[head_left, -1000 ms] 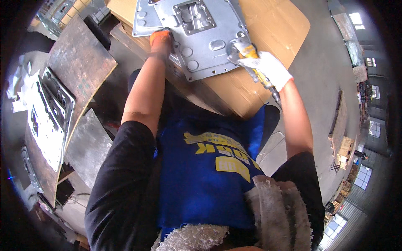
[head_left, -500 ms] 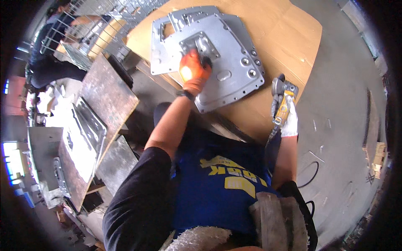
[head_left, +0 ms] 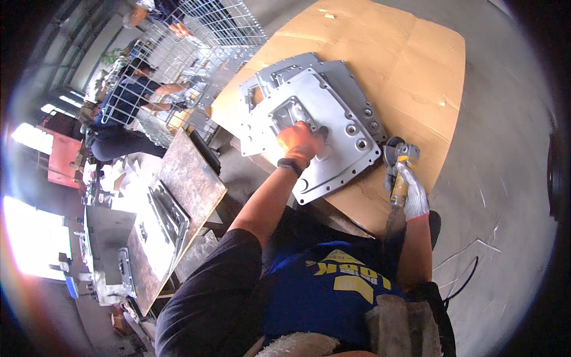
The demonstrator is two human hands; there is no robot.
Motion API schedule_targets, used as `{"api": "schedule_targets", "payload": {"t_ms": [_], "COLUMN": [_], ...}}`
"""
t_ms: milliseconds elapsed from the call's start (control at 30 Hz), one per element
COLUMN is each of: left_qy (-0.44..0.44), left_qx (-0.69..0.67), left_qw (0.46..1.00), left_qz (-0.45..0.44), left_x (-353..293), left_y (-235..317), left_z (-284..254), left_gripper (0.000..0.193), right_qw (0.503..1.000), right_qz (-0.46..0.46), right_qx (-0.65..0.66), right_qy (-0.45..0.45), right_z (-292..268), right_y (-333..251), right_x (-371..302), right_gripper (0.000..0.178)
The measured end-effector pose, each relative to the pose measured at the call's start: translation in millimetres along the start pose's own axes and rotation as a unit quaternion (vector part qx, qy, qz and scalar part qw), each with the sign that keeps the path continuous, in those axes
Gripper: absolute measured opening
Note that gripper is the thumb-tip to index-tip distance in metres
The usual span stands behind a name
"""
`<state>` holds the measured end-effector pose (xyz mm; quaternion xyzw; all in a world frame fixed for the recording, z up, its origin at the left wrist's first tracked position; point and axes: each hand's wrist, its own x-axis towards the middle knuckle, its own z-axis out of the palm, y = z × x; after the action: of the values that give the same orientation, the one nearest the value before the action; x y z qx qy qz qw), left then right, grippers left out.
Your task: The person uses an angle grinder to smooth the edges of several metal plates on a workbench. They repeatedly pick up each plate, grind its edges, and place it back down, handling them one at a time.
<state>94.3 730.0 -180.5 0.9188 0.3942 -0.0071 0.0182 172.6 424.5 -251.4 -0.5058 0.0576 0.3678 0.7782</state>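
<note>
My left hand [head_left: 300, 143], in an orange glove with dark patches, rests on the top silvery metal cover plate [head_left: 339, 152], just below its raised rectangular recess. Its thumb stands apart from the fingers, and I see nothing held in it. The fingertips are partly hidden. That plate has bolt holes along its edge and round ports at the right corner. More grey metal plates [head_left: 352, 80] lie fanned out beneath it. In a white glove, my right hand [head_left: 415, 191] grips a yellow angle grinder [head_left: 401, 187]. The grinder's head and disc are close to the stack's right corner.
Cardboard [head_left: 410, 77] covers the work surface under the plates. At left, a worn table [head_left: 193, 172] carries dark-framed plates [head_left: 169, 217]. Beyond a wire mesh cage [head_left: 220, 24], a person [head_left: 128, 101] bends over work, with another person behind. A cable [head_left: 470, 279] trails on the floor at right.
The view has shifted, so the stack and both hands sit lower and further right. My left hand remains on the top plate. The grinder's head now appears nearer the plate's right corner.
</note>
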Motion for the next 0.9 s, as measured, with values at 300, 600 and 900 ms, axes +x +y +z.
{"api": "schedule_targets", "payload": {"t_ms": [300, 600, 900], "left_qy": [0.059, -0.110, -0.145], "left_qx": [0.025, 0.069, 0.023], "left_qw": [0.996, 0.985, 0.984], "left_qz": [0.066, 0.112, 0.100], "left_x": [14, 32, 39], "left_y": [-22, -20, -19], "left_z": [15, -7, -6], "left_gripper": [0.051, 0.057, 0.056], "right_qw": [1.000, 0.999, 1.000], "right_qz": [-0.005, -0.030, -0.022], "right_qx": [0.008, 0.014, 0.014], "right_qy": [-0.005, 0.005, 0.007], "right_z": [13, 10, 11], "right_y": [-13, -11, -16], "right_x": [-12, -5, -6], "right_gripper": [0.027, 0.028, 0.034]}}
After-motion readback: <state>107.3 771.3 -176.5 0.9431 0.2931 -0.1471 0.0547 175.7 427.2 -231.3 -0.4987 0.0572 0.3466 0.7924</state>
